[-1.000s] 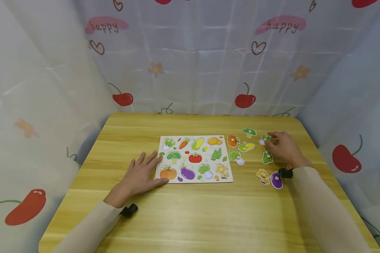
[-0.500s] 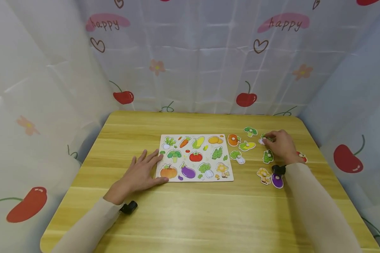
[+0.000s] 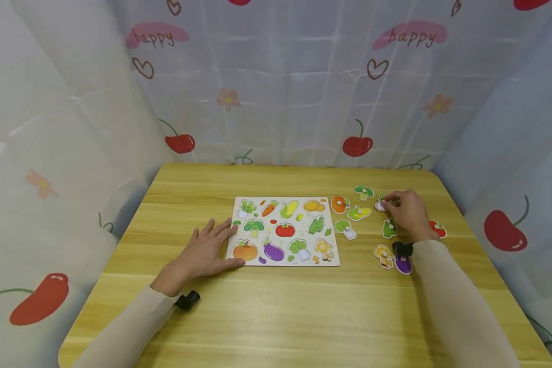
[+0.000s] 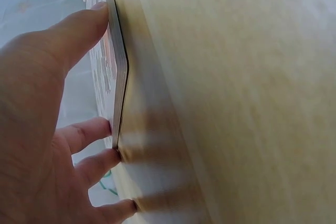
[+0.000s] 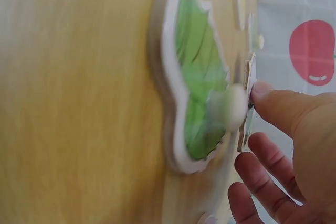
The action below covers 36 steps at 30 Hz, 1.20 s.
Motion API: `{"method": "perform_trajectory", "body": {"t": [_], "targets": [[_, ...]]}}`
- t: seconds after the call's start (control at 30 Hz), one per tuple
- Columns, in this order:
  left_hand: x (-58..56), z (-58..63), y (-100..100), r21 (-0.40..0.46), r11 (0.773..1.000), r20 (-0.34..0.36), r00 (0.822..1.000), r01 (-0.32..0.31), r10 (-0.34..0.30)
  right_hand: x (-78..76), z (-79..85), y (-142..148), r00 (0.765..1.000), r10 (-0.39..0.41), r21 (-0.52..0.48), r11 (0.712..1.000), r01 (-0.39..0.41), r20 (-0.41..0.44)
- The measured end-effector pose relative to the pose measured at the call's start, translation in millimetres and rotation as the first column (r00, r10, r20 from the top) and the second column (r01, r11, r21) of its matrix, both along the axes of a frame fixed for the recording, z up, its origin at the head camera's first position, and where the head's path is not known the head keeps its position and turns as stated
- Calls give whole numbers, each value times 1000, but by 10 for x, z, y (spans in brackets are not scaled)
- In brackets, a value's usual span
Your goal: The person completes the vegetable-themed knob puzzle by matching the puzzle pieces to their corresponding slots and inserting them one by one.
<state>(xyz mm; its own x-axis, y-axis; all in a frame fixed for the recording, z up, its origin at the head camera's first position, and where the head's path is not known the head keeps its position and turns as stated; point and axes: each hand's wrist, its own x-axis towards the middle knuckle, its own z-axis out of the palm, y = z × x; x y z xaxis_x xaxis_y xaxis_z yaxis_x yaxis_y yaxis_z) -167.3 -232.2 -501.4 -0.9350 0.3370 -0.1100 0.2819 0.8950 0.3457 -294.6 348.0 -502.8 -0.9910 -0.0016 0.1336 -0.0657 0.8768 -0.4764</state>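
My left hand (image 3: 201,255) lies with spread fingers on the left edge of a white vegetable puzzle board (image 3: 299,221). In the left wrist view its thumb (image 4: 84,32) rests on the board, and some fingertips touch the board edge and table. At the right, my right hand (image 3: 410,212) pinches a radish puzzle piece (image 3: 380,203) between thumb and fingers; the fingers hide part of it. In the right wrist view that piece (image 5: 244,129) is seen edge-on at the thumb tip. Nearer the camera lies a green pea-pod-like piece (image 5: 191,72) with a pale knob.
Around the right hand lie broccoli (image 3: 363,192), pumpkin (image 3: 339,205), corn (image 3: 359,213), cabbage (image 3: 345,229), mushroom (image 3: 384,256), eggplant (image 3: 403,265) and tomato (image 3: 438,229) pieces. The wooden table (image 3: 276,317) is bordered by a printed curtain (image 3: 280,112).
My right hand and wrist have shifted slightly left over the radish piece, and the tomato piece has come into view beside the wrist. My left hand stays on the board.
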Motion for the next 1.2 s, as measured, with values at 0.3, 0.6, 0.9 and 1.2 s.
{"method": "perform_trajectory", "body": {"t": [0.3, 0.6, 0.9, 1.2], "targets": [[11, -9, 20, 1, 1000, 5, 1000, -3, 3, 111, 104, -148, 998, 0, -30, 1000, -2, -70], [22, -21, 12, 6, 1000, -2, 1000, -5, 5, 138, 192, -408, 996, 29, -111, 993, -39, -88], [29, -27, 6, 12, 1000, -7, 1000, 2, -2, 161, 156, -719, 990, 52, -152, 986, -72, -133], [7, -25, 4, 1, 1000, -2, 1000, 1, -1, 153, 152, -1090, 975, 96, -167, 977, -130, -198]]}}
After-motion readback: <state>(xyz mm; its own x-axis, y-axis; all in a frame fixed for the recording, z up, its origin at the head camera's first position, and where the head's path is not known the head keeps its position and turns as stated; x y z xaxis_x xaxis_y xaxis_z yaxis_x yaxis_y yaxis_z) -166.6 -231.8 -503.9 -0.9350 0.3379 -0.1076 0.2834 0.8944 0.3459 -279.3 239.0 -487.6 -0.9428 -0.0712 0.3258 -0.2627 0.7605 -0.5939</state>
